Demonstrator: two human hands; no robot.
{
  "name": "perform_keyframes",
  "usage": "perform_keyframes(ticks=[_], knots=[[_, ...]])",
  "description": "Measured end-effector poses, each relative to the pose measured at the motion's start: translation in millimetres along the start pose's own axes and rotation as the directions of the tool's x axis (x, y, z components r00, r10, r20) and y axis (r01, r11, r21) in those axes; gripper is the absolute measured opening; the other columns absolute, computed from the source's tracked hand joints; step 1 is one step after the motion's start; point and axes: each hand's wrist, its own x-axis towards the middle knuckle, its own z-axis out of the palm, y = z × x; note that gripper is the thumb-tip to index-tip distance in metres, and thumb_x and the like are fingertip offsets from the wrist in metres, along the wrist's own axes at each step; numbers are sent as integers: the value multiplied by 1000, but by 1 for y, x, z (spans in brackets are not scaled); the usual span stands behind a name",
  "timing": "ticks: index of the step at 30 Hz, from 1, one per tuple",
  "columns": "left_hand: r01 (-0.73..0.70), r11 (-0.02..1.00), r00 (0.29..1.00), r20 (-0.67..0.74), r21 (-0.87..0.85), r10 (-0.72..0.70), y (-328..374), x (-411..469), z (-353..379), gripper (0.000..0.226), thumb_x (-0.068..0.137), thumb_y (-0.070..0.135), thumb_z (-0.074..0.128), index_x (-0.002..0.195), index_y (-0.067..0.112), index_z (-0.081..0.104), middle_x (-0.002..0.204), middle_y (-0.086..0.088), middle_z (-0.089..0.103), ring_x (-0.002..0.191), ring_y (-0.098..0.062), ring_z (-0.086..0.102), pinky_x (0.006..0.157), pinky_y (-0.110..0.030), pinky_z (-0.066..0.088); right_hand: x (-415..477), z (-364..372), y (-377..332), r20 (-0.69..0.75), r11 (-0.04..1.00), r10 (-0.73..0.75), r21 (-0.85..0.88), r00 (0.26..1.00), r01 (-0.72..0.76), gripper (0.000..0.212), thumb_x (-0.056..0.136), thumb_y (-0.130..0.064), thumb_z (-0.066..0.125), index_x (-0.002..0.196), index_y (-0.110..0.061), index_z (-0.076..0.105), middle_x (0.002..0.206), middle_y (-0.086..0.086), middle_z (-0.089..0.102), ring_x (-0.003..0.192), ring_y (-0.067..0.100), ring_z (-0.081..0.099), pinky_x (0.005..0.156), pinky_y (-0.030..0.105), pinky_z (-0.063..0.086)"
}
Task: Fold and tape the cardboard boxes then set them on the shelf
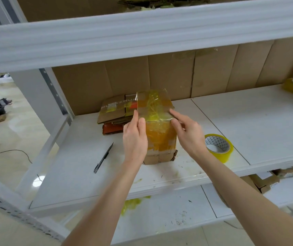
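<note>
Cardboard box point(160, 139): on shelf point(231, 121);
Left grip point(135, 137): pinches box edge;
Right grip point(188, 135): apart, pressing tape point(152, 107);
Risk: wrinkled tape lifting

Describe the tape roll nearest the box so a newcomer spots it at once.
On the middle white shelf, find the upright taped box at its centre. The tape roll lies just right of it near the front edge, beside the right hand. Unlike the other roll far back at the right end, it shows a white core with grey triangles.
</note>
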Motion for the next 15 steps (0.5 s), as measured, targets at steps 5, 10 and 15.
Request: perform_keyframes(ticks=[5, 10, 15], knots=[[-81, 997, 995, 51, -20, 82, 11, -1, 10, 49, 104, 28, 31, 151, 26, 20, 157, 8, 23, 133, 5, 22, 103, -5, 17, -3, 10, -13, 32, 966, -47, -252, 998, 53, 33, 96, -51, 45, 128, -52, 53, 152, 2, 38, 124, 24, 53, 90, 38, 47], [110, 979, 989, 113, -173, -92, 1, -19, 19, 51, 104, 31, 25, 152, 32, 6, 145, 1, 44, 114, -12, 53, 96, -28, 45, -3, -1, -10, 58, 970, -9, -241, 998, 22, 33, 99, -45, 43, 130, -49, 53, 151, 2, 39, 126, 26, 51, 94, 38, 44], [189, 978, 948, 276, -90, -158, -3, -30, 18, 59, 102, 36, 32, 150, 40, -1, 140, 10, 45, 108, -5, 56, 86, -17, 39, 13, -5, -35, 162, 946, 182, -299, 970, -127, 79, 65, -87, 49, 125, -36, 48, 141, -1, 34, 113, 25, 53, 89, 39, 46]])
